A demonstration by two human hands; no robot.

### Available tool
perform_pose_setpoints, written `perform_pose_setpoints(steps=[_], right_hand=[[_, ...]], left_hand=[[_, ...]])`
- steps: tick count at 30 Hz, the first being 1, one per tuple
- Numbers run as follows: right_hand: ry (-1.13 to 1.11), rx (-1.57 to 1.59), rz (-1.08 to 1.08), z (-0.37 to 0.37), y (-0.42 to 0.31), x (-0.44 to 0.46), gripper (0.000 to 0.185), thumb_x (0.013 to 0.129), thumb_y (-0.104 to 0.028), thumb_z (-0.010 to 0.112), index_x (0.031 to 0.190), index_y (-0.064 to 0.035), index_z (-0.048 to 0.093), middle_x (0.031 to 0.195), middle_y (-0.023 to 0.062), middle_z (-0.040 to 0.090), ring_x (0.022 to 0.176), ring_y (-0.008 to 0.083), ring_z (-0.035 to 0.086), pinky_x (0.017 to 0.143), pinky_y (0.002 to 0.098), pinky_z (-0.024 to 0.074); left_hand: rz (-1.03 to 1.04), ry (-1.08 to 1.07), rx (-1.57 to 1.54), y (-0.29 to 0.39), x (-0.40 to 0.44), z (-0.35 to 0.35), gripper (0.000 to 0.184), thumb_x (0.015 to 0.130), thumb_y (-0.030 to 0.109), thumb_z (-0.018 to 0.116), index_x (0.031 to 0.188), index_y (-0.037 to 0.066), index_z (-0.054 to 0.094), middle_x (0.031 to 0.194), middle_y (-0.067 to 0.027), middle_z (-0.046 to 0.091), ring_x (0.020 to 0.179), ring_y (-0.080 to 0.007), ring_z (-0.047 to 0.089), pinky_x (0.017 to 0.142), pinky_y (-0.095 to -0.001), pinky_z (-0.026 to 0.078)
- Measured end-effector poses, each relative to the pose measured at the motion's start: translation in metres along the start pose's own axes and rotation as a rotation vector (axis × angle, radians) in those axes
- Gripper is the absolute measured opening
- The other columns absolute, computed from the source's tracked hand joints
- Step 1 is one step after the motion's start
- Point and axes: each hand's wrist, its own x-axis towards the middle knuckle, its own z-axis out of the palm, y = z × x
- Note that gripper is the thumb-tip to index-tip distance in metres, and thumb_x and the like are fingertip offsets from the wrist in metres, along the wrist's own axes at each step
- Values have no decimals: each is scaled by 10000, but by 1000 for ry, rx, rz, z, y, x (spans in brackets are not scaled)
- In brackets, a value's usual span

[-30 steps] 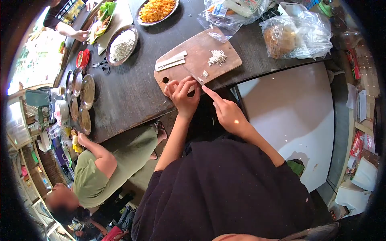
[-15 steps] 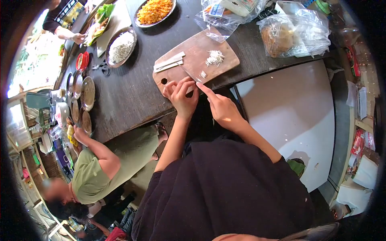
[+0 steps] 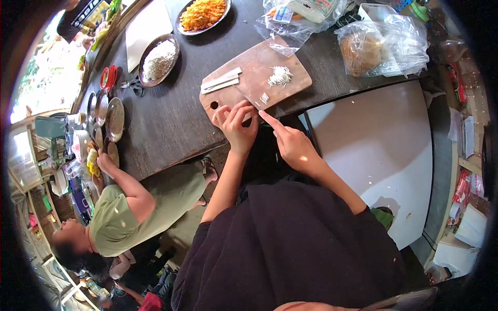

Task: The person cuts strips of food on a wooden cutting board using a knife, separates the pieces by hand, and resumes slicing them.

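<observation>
My right hand (image 3: 291, 145) grips a knife (image 3: 248, 96), index finger stretched along it; the handle is hidden in the palm. The thin blade lies across the near part of a wooden cutting board (image 3: 250, 58). My left hand (image 3: 239, 127) is curled at the board's near edge, fingertips beside the blade; what they pinch is hidden. A few short white sticks (image 3: 264, 97) lie just beyond the blade. Farther right on the board sits a small heap of white matchstick pieces (image 3: 280, 76). Flat pale strips (image 3: 221, 82) lie at the board's left.
A bowl of white shreds (image 3: 158, 60) and a plate of orange shreds (image 3: 203, 14) stand beyond the board. Plastic bags (image 3: 381, 44) lie at the right. Scissors with red handles (image 3: 109, 78) and several metal plates (image 3: 114, 119) are at the left, near a person in green (image 3: 124, 217).
The leafy greens by the far person's hand have moved left, off the white sheet. The person in green has raised their head and hand. My hands stay nearly in place; the view shifts slightly.
</observation>
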Motion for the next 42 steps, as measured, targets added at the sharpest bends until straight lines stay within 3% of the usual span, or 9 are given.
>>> perform_pose_setpoints(steps=[7,9,42], right_hand=[[26,-6,23,1,-5,-1,595,967,-68,484,1525,-243,370,769,261,615,723,443,616,671,524,471],[12,-55,31,4,-4,1,624,960,-99,447,1543,-281,316,836,244,645,780,457,661,710,553,533],[47,-20,-7,16,4,16,640,963,-109,448,1556,-291,291,824,251,638,783,464,655,705,556,523]], left_hand=[[-8,-3,6,-1,-1,1,179,678,151,813,813,178,699,1017,89,723,1010,-239,519,977,-400,295],[-12,5,-15,-1,-1,2,178,681,152,812,817,174,700,1013,85,721,1017,-241,518,978,-402,295],[-15,1,-17,-2,-2,2,179,681,164,821,822,179,712,1024,81,725,1034,-241,520,986,-392,289]])
